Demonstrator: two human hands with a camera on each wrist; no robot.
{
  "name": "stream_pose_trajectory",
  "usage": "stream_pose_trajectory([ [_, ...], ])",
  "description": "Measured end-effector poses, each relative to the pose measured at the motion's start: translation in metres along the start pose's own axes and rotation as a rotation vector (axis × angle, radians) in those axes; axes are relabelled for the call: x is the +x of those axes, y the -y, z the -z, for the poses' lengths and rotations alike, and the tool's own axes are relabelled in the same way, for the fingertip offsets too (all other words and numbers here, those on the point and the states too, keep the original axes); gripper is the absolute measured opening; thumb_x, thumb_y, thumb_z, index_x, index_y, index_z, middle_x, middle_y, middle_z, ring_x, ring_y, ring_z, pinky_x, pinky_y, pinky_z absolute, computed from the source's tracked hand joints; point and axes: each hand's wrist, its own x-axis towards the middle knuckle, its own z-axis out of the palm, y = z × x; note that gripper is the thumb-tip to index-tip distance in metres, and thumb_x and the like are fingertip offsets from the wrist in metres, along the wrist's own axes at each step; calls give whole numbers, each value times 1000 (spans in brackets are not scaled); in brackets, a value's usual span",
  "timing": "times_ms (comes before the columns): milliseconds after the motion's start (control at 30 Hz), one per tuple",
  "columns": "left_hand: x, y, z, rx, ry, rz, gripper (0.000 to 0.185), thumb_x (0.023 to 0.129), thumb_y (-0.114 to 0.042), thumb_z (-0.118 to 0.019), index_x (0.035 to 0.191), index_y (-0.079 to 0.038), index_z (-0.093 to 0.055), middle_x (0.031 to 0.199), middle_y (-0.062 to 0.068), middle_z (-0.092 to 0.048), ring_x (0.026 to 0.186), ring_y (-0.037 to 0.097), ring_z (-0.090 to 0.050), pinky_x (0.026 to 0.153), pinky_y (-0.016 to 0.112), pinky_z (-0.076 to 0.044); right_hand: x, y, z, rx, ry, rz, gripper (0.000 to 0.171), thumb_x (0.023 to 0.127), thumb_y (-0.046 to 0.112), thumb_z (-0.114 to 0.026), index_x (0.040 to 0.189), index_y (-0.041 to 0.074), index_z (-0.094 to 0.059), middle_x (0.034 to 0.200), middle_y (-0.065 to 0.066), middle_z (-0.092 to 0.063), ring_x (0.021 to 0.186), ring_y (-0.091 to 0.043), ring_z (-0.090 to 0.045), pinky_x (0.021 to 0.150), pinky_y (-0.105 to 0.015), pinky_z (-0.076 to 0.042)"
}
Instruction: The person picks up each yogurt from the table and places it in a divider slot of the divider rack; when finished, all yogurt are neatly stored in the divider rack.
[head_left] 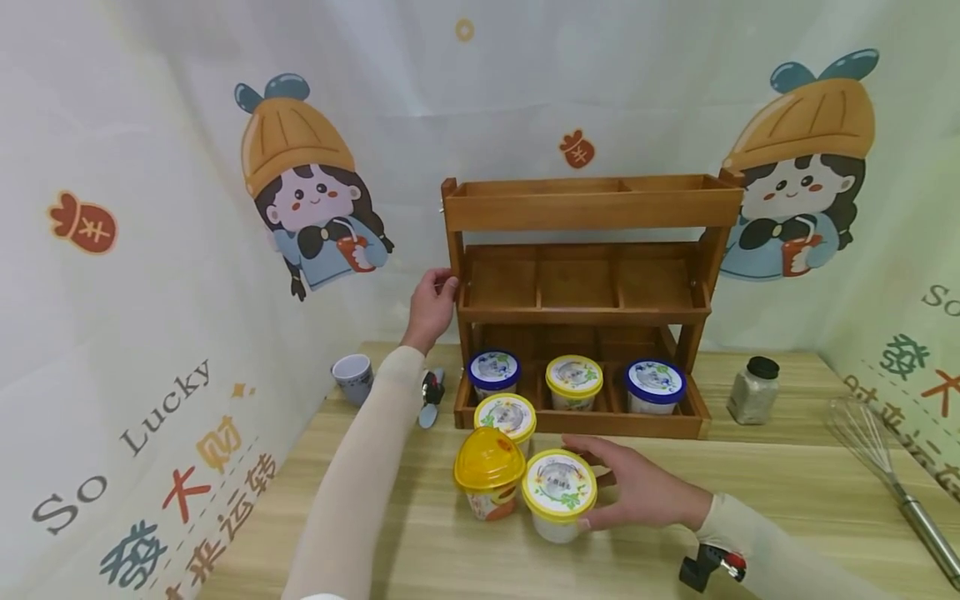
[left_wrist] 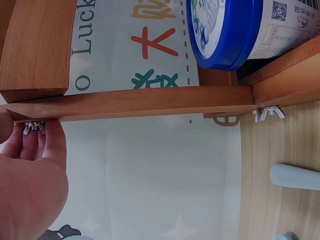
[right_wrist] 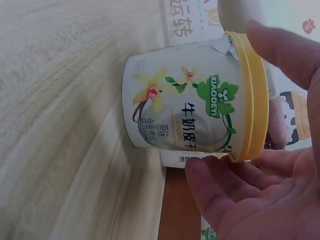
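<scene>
A brown three-tier wooden rack (head_left: 585, 317) stands at the back of the table. My left hand (head_left: 433, 307) grips its left post, with fingers beside a metal wing nut (left_wrist: 35, 127) in the left wrist view. Near the front, my right hand (head_left: 645, 487) holds a white tub with a yellow lid (head_left: 558, 496), which stands upright on the table. Left of that tub is a cup with an orange domed lid (head_left: 491, 475); another yellow-lidded tub (head_left: 506, 417) is behind it. Two blue-lidded tubs (head_left: 495, 371) (head_left: 656, 383) and a yellow-lidded one (head_left: 574, 379) occupy the bottom tier.
A patterned mug (head_left: 352, 379) and a grey-blue utensil (head_left: 429, 415) lie left of the rack. To its right are a black-capped glass jar (head_left: 753, 396) and a wire whisk (head_left: 892, 479). Printed cloth (head_left: 420, 100) hangs behind and along both sides.
</scene>
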Motion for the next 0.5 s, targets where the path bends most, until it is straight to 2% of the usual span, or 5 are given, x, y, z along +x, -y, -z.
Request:
stream_pose_trajectory([
  [200, 2, 0, -1, -3, 7, 2, 36, 113, -26, -51, 141, -5, -56, 140, 17, -61, 132, 34, -58, 111, 50, -51, 1, 0, -3, -1, 2, -23, 101, 83, 33, -92, 160, -2, -36, 161, -28, -44, 137, -45, -55, 100, -28, -58],
  [500, 5, -1, -3, 9, -1, -33, 36, 113, -25, -51, 142, -3, -57, 142, 18, -61, 132, 35, -60, 109, 50, -53, 3, 0, -4, 34, 19, -96, 102, 82, 32, -94, 160, 0, -36, 155, -19, -52, 133, -35, -57, 96, -23, -56],
])
